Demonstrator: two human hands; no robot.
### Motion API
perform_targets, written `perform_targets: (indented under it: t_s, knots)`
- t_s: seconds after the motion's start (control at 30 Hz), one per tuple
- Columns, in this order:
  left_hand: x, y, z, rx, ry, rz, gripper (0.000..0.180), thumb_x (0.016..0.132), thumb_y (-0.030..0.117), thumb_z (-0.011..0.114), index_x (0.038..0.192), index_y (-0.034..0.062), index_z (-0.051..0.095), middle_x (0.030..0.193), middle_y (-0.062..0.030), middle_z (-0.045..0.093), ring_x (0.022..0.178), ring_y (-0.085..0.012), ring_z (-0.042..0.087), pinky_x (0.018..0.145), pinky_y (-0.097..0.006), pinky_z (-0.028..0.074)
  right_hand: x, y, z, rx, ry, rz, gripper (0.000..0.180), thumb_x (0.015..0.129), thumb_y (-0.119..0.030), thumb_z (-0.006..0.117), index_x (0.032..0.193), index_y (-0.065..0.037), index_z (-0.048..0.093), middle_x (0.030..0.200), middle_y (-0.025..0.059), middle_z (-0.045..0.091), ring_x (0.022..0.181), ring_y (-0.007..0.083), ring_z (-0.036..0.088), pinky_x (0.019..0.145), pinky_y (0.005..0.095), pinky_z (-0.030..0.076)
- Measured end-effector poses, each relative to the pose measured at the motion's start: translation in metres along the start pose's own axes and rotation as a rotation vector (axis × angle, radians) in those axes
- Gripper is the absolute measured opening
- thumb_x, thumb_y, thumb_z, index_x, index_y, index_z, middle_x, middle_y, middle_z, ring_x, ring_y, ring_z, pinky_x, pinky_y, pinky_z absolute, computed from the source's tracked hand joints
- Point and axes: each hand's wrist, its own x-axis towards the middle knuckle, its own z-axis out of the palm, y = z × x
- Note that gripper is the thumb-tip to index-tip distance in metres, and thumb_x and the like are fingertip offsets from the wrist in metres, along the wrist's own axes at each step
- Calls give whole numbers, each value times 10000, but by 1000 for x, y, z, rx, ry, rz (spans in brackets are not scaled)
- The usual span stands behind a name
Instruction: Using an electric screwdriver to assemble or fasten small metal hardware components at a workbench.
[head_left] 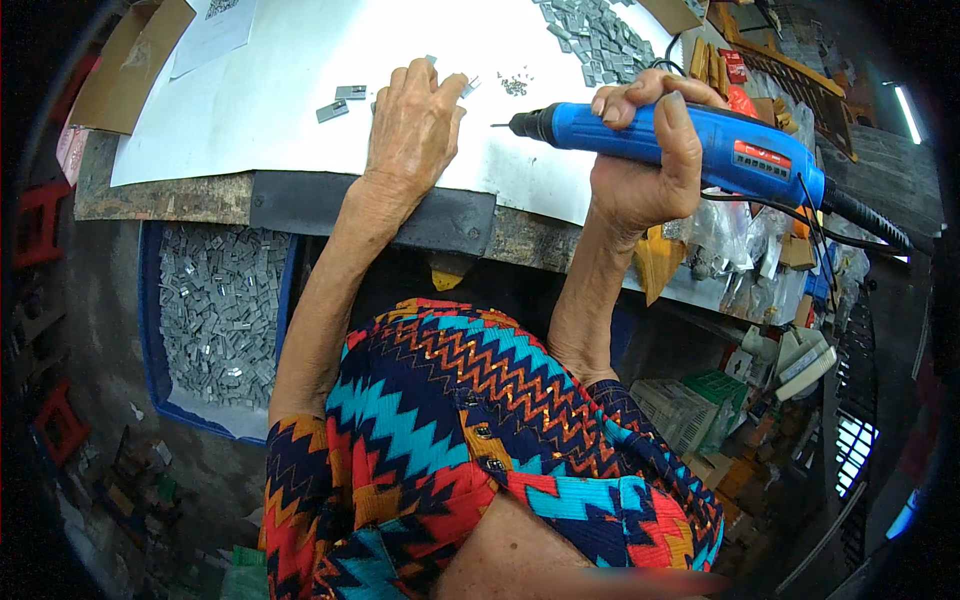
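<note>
My right hand (650,160) is wrapped around a blue electric screwdriver (625,133). Its thin bit points left, above the white sheet (270,120), and a black cable leaves its rear end. On the sheet, my left hand (412,125) rests palm down with curled fingers; their tips are mostly hidden. Small grey metal parts peek out around it, one grey part (471,87) right beside the fingertips. Left of that hand lie two loose grey parts, an upper part (351,92) and a lower part (332,111). Near the screwdriver bit is a small heap of tiny screws (515,82).
A pile of grey parts (600,45) lies at the far right of the sheet. Below the table's left side stands a blue bin (150,330) full of similar parts. A cardboard box (140,70) is at back left. Plastic bags (745,240) clutter the right side.
</note>
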Motion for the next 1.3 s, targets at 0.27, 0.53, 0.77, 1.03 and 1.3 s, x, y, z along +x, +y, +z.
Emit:
perform_targets:
  t_s: [0.27,0.53,0.77,1.03,1.3]
  knots:
    - [1,4,4,40,-15,50,326,770,131,620,1094,128,585,875,-88,470,841,-206,465,747,-342,429,-2,-2,-2,3,27,17,236,747,-59,518,977,-5,510,751,147,554,582,199,551,615,401,451]
    - [-7,5,-9,45,-33,86,311,771,129,622,1081,125,597,868,-88,472,824,-202,452,722,-330,416,-1,-3,-3,-36,61,26,248,731,-78,532,967,-6,511,740,140,555,575,194,553,622,401,455]
    - [-17,-4,-23,-91,-91,108,302,746,97,633,1047,90,600,843,-91,497,814,-215,464,722,-338,413,1,-2,4,24,149,-7,262,705,-59,595,927,27,486,652,130,559,522,185,555,535,326,480]
    - [-11,2,-14,-171,41,12,218,720,40,612,929,-12,579,825,-132,538,799,-261,499,735,-361,414,2,5,17,8,70,18,207,728,-32,578,909,30,501,649,116,558,523,183,559,548,323,486]
    - [-11,-2,-7,-192,6,14,116,722,22,593,830,-4,561,796,-123,539,788,-271,528,714,-370,433,8,21,14,-95,-75,19,199,739,-73,545,924,-12,506,702,122,569,565,169,559,583,378,467]
